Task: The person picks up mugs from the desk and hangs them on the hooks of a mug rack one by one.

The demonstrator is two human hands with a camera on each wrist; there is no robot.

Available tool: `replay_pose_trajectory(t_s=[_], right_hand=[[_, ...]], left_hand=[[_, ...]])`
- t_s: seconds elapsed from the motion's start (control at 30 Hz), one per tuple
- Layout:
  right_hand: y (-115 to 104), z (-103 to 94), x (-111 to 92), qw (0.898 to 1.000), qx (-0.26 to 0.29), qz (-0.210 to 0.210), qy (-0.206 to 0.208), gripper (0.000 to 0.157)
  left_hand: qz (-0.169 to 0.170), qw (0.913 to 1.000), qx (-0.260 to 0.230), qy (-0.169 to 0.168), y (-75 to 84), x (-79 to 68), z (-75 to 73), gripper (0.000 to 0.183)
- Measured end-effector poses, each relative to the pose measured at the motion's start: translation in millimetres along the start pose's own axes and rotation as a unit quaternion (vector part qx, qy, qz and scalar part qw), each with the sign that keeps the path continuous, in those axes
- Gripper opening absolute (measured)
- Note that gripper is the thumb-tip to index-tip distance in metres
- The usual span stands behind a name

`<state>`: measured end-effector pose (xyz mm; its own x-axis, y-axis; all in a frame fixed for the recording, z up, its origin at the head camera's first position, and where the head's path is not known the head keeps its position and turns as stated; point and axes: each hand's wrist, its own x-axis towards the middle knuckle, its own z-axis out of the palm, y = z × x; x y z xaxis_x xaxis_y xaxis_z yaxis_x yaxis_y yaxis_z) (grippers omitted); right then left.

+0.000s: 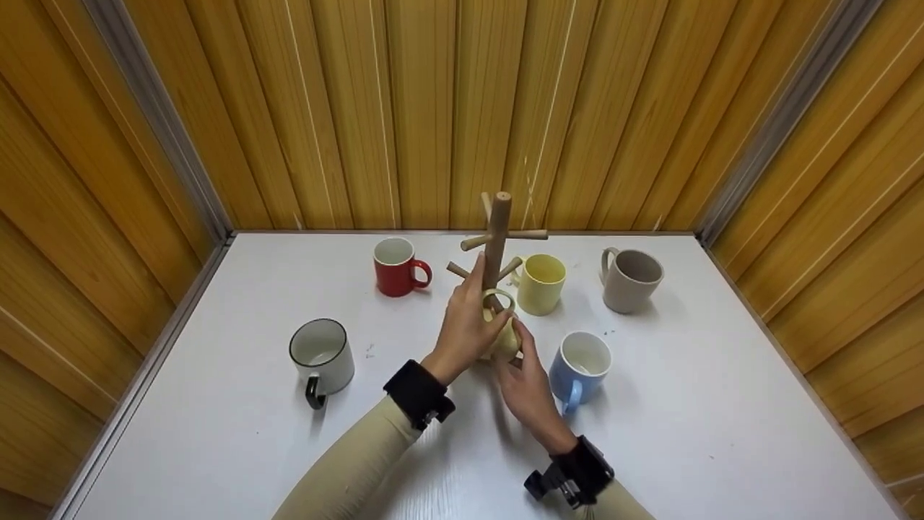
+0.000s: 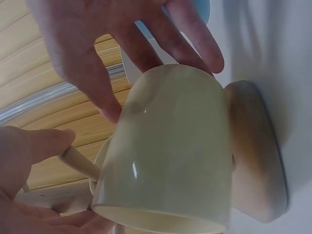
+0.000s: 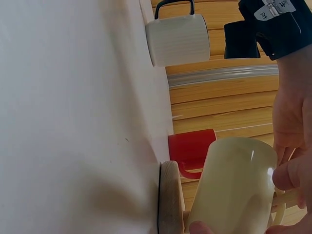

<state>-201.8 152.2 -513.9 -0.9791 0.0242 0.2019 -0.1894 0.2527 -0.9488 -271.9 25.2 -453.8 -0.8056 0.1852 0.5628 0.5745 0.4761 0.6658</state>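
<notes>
A wooden mug tree point(image 1: 499, 231) with several pegs stands mid-table. A pale yellow mug point(image 2: 170, 146) hangs tilted at its near side, low over the wooden base point(image 2: 256, 151). Its handle point(image 1: 498, 292) is around a lower peg point(image 3: 287, 197). My left hand point(image 1: 468, 328) holds the mug tree at the post, its thumb point(image 2: 53, 141) at the peg's tip. From the right, my right hand point(image 1: 525, 393) holds the mug around its bottom end, thumb on one side and fingers on the other.
Behind the stand is a second yellow mug point(image 1: 543, 285); a red mug point(image 1: 394, 278) stands back left. A grey-beige mug point(image 1: 629, 285) is back right, a blue mug point(image 1: 580, 372) near my right hand. A white mug with black handle point(image 1: 326, 361) stands left. Wood-panelled walls point(image 1: 419, 108) enclose the table.
</notes>
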Motion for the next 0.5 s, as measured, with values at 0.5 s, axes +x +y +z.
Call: replay_pose_trajectory(t_s=[0.5], right_hand=[[2.4,0.7,0.3,1.000,-0.001,-0.011,0.005,0.068]], left_hand=[[0.019,0.9997,0.012,0.005,-1.6,-1.3,-0.6,0.092]])
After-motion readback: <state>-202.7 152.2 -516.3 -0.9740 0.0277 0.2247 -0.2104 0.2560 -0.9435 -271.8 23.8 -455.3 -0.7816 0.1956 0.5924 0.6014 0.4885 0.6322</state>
